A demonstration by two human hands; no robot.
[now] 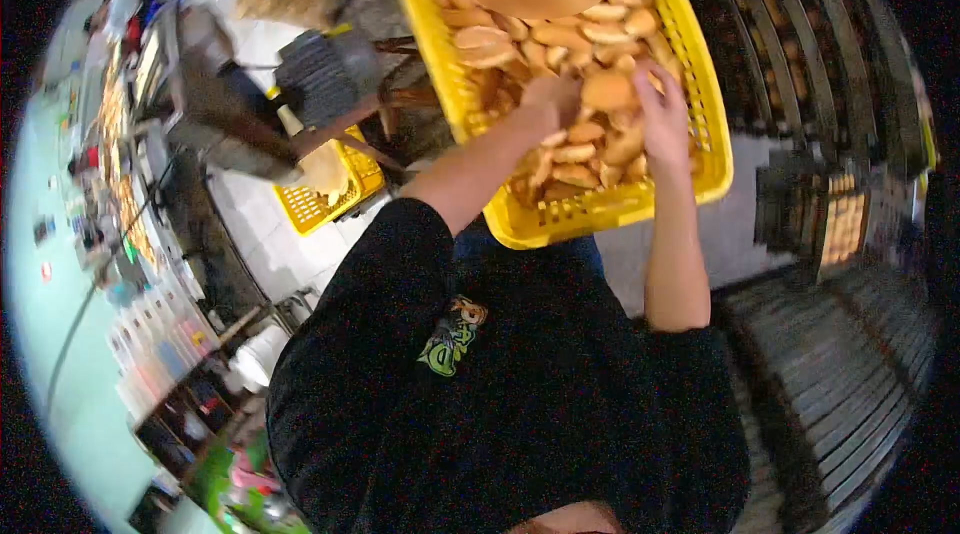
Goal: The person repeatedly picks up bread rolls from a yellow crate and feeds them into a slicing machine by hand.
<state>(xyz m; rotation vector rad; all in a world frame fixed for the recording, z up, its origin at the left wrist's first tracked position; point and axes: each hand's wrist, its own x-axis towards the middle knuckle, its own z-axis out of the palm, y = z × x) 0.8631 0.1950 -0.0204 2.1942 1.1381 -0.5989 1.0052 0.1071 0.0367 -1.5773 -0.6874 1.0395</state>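
A large yellow crate (712, 149) with slotted walls stands in front of me, filled with many golden-brown bread rolls (575, 154). My left hand (553, 99) reaches into the middle of the pile; its fingertips are blurred among the rolls, and whether it grips one cannot be made out. At the crate's right side, my right hand (662, 114) has its fingers bent against a round roll (607, 91), with thumb and fingers apart.
Dark racks with trays (790, 34) stand at the upper right, ribbed dark trays (850, 384) at the lower right. A smaller yellow crate (310, 209) sits on the tiled floor at left, near a wooden stool (400, 84). Cluttered shelves (180, 414) line the left wall.
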